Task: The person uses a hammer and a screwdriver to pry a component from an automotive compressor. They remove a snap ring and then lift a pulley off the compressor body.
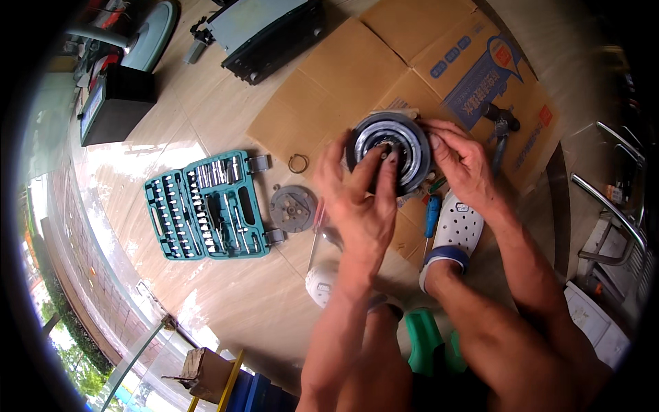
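I hold a round dark metal pulley-like part [392, 126] with shiny concentric rings above the cardboard. My left hand [358, 199] grips it from the lower left, two fingers pressed into its centre. My right hand [467, 165] is closed on its right rim, thumb against the edge. To the left of it lie a metal snap ring [291, 163] and a grey metal disc [292, 209] on the tiles. A blue-handled screwdriver [432, 216] is below the part, beside my right white clog [458, 230]. A hammer-like tool [501, 123] rests on the cardboard [329, 89] at the right.
An open teal socket set [254, 199] lies at the left. A dark battery [113, 110] and a grey machine housing [268, 27] sit at the upper left and top. A green stool [422, 336] is below me. Metal tubing [607, 206] stands at the right, a cardboard box [206, 374] at the lower left.
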Demonstrator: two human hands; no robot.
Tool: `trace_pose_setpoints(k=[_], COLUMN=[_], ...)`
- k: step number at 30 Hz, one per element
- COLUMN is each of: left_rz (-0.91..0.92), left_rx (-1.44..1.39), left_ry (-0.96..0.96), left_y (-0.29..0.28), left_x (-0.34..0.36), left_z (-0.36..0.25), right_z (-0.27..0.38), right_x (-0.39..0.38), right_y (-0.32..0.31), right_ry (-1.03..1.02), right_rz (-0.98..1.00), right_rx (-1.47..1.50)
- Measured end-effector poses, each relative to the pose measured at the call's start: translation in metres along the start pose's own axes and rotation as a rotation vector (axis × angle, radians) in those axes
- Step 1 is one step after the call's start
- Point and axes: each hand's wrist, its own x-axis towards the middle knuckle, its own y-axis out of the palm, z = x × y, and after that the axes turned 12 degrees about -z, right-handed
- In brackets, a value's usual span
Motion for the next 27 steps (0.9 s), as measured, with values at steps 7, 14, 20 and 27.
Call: trace_pose_setpoints(k=[7, 14, 20, 27], left_rz=[0.061, 0.161, 0.090, 0.192], left_rx=[-0.008, 0.171, 0.629, 0.637], left_ry=[0.276, -0.059, -0.419, -0.304], left_y=[0.023, -0.063, -0.170, -0.157], left_x=[-0.008, -0.063, -0.103, -0.054], left_z=[-0.020, 0.048, 0.116, 0.115], right_z=[-0.030, -0.064, -0.031, -0.044], right_x=[-0.012, -0.022, -0.057, -0.111], right_y=[-0.021, -0.035, -0.026, -0.012], right_ry=[0.466, 0.468, 0.611, 0.488], right_rz=[-0.127, -0.181, -0.361, -0.097], right_rx=[0.310, -0.041, 0.065, -0.116])
